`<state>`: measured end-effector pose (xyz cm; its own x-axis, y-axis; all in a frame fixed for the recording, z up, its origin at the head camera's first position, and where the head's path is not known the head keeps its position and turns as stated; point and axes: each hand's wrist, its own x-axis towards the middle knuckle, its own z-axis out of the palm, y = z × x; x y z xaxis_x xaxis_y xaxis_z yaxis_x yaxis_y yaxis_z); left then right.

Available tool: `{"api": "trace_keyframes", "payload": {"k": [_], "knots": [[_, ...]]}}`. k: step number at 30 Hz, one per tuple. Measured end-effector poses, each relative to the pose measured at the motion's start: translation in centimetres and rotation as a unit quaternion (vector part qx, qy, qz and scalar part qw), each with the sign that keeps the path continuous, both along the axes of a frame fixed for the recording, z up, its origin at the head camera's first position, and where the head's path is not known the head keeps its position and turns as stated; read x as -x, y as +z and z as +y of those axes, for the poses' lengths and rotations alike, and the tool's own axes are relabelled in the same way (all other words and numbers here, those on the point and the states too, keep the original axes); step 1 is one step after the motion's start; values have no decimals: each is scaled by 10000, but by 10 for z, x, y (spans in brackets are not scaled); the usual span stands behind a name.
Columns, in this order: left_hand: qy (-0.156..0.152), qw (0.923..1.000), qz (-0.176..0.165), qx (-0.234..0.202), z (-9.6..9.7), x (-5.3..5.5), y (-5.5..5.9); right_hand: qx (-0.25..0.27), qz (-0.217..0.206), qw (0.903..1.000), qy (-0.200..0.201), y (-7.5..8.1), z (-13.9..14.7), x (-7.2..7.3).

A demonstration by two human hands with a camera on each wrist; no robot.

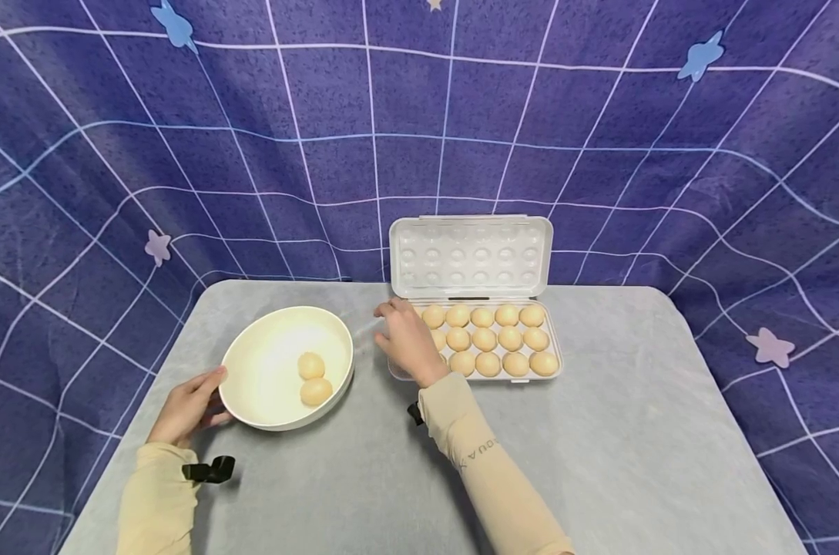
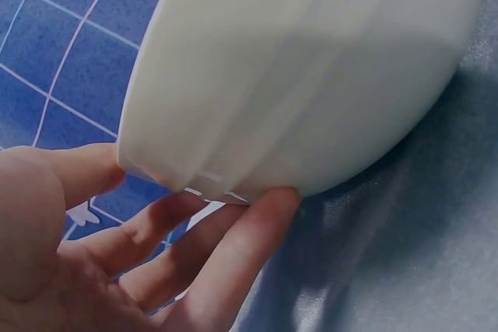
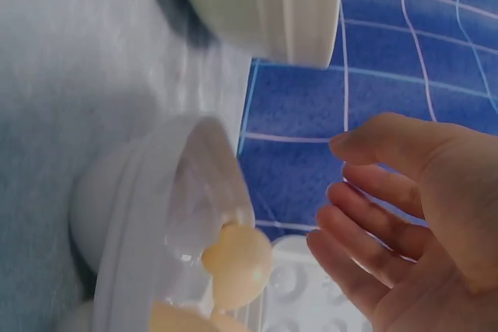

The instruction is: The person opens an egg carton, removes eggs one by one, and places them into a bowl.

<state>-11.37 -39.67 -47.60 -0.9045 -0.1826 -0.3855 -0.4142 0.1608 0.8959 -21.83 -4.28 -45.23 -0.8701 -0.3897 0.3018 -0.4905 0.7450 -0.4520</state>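
A white bowl (image 1: 266, 339) sits on the grey table with two tan eggs (image 1: 313, 378) inside. My left hand (image 1: 190, 405) rests against the bowl's left side. In the left wrist view its straight fingers (image 2: 226, 262) touch the bowl's (image 2: 311, 75) outer wall just below the rim. A clear egg tray (image 1: 555, 374) with its lid (image 1: 471, 258) raised holds several eggs (image 1: 488, 339). My right hand (image 1: 408, 339) hovers over the tray's left end with nothing in it. The right wrist view shows its fingers (image 3: 366, 231) relaxed above an egg (image 3: 237, 258).
The grey cloth-covered table (image 1: 634, 432) is backed by a purple grid-patterned curtain (image 1: 419, 116). Its edges lie close on the left and right. The bowl (image 3: 264, 5) stands just left of the tray (image 3: 140, 215).
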Motion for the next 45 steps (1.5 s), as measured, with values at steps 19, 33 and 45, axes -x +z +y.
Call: {"api": "trace_keyframes", "payload": {"k": [19, 33, 45], "knots": [[261, 9996, 4, -52, -5, -18, -23, -103, -87, 9984, -553, -34, 16, 8], [112, 9995, -193, 218, 2, -10, -7, 23, -66, 9980, -625, -38, 18, 21], [37, 9998, -119, 134, 0, 0, -2, -51, 15, 9973, -736, -37, 23, 36]]}}
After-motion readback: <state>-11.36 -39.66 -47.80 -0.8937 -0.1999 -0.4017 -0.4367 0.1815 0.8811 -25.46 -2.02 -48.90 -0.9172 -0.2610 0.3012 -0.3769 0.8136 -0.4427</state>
